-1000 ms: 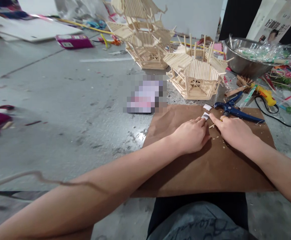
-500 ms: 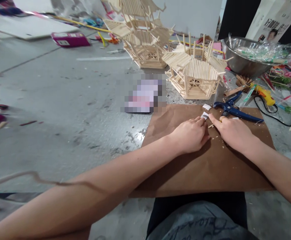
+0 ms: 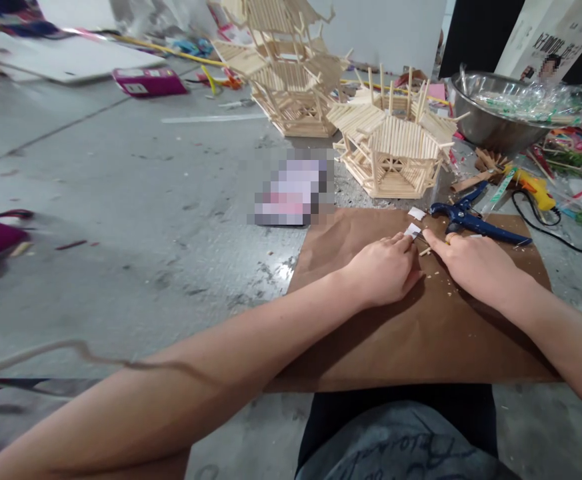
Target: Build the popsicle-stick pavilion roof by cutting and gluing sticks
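My left hand (image 3: 388, 272) rests on a sheet of brown paper (image 3: 371, 357), fingers together and pointing away from me. Its fingertips press on a small white piece with a grey part (image 3: 413, 231). My right hand (image 3: 478, 265) lies close by on the right, its index finger stretched toward that piece. The other right fingers are bent under, and what they hold, if anything, is hidden. A second small white piece (image 3: 417, 213) lies just beyond. Between the hands are a short wooden stick (image 3: 425, 251) and pale crumbs. Blue-handled hand cutters (image 3: 478, 221) lie beyond my right hand.
Two stick-built pavilion models (image 3: 395, 143) stand behind the paper, the taller one (image 3: 291, 80) at left. A blurred-out phone-like object (image 3: 291, 193) lies left. At right are a yellow glue gun (image 3: 533, 190) with its black cord and a steel bowl (image 3: 491, 123) holding plastic wrappings.
The whole view has shifted slightly, so things appear a little further right. Both hands keep nearly the same place beside the small white piece.
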The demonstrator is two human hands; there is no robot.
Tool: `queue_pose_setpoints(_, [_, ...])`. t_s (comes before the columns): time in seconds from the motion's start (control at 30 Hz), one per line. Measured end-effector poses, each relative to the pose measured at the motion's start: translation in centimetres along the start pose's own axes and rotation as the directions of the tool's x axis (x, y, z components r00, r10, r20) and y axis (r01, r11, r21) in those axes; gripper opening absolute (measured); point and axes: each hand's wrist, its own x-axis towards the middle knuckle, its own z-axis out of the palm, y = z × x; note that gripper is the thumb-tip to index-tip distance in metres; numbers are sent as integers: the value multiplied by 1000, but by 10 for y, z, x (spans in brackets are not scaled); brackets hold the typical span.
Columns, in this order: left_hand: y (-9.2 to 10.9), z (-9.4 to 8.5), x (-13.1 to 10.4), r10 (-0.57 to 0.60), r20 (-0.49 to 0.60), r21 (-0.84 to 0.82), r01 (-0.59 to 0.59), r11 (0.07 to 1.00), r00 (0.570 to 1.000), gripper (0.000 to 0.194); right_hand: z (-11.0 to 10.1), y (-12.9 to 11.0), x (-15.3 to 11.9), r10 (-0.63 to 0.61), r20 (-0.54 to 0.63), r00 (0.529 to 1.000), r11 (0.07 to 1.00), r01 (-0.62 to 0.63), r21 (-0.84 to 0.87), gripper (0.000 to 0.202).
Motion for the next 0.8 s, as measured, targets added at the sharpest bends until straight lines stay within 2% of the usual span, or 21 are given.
queue_pose_setpoints(0.27, [0, 1, -1, 10, -34, -4, -10, 1000, 999, 37, -5, 2, -6, -2, 40, 999, 1000, 2, -4, 53])
queue_pose_setpoints(0.4, [1, 0, -1, 0, -21, -5, 0, 1000, 1000, 38, -2, 6, -7, -3, 14, 1000, 1000, 3, 3, 54])
queue_pose_setpoints(0.57, [1, 0, 0, -9, -13, 3, 9, 1000, 1000, 40, 5, 6, -2, 20, -38, 999, 1000, -20, -11, 56])
queue_pose_setpoints(0.8, [0, 2, 0, 15, -47, 13, -14, 1000, 999, 40, 5, 0, 7, 2, -11, 1000, 1000, -2, -4, 55])
